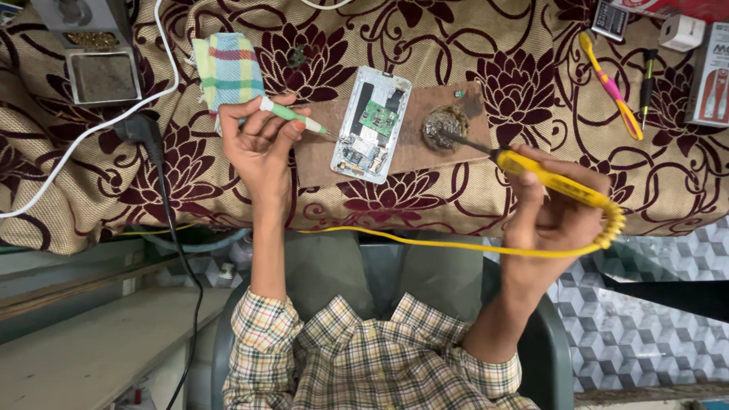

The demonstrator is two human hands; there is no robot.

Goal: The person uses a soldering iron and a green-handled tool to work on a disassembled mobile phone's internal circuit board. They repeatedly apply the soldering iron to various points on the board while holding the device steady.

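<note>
Floral cloth (190,175): one opened phone (370,125); left hand (258,144) grips one screwdriver (292,115); right hand (558,216) grips one soldering iron (547,178).

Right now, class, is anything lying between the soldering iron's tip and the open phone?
Nothing visible. The soldering iron in the right hand touches the wire pad; only bare board separates it from the phone. The left hand's green tool works the phone's far side.

Red box (712,76) cut off at right edge.
</note>
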